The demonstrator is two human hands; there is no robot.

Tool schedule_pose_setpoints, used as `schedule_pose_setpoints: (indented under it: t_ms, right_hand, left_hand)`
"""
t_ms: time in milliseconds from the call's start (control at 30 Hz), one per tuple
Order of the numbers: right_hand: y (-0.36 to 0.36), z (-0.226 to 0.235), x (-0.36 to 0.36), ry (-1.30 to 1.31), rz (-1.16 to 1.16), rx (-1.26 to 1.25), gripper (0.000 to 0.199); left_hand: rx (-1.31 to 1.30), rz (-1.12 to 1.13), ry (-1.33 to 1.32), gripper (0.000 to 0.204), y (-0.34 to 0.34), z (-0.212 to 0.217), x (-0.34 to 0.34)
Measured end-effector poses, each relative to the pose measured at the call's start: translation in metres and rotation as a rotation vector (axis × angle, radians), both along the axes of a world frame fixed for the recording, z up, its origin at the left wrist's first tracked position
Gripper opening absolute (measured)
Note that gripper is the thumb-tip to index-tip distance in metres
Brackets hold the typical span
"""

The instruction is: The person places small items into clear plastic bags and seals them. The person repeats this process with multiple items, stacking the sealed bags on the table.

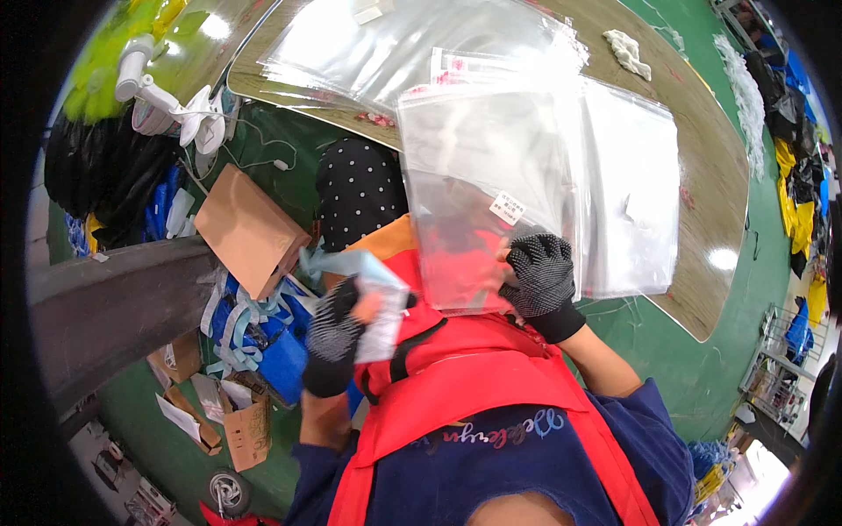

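My left hand (331, 329), in a black dotted fingerless glove, is closed on a pale blue and white sheet (382, 302) over my lap; motion blurs the sheet. A transparent plastic bag (474, 158) lies across the near table edge and hangs over my red apron (474, 386). My right hand (539, 276), gloved alike, grips the bag near its lower right corner with curled fingers. Just above those fingers, a small white label (507, 209) is on the bag. To its right rests another stack of transparent bags (631, 175), with a white label (633, 207) on it.
More transparent bags (368, 48) cover the far left of the wood-patterned table (712, 210). A crumpled white cloth (627, 54) lies at the far right. At left are a white fan (180, 110), a cardboard box (246, 228), a dark beam (123, 307) and blue bags (282, 355).
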State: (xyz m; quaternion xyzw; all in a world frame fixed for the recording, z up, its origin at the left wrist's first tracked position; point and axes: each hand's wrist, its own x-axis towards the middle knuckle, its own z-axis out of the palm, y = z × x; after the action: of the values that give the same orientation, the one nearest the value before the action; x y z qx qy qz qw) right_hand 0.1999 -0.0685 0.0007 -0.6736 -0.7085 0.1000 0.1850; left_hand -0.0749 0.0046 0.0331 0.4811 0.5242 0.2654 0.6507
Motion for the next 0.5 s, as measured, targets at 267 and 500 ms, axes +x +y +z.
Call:
schedule_pose_setpoints:
  t_ms: [267,500]
  right_hand:
    - [-0.002,-0.015,-0.008,0.015,-0.061,0.106,0.023]
    - [0.001,-0.019,-0.009,0.083,-0.078,0.078,0.019]
  left_hand:
    - [-0.175,0.091,-0.225,0.023,-0.003,-0.016,0.052]
    - [-0.148,0.132,-0.209,0.032,0.005,-0.011,0.027]
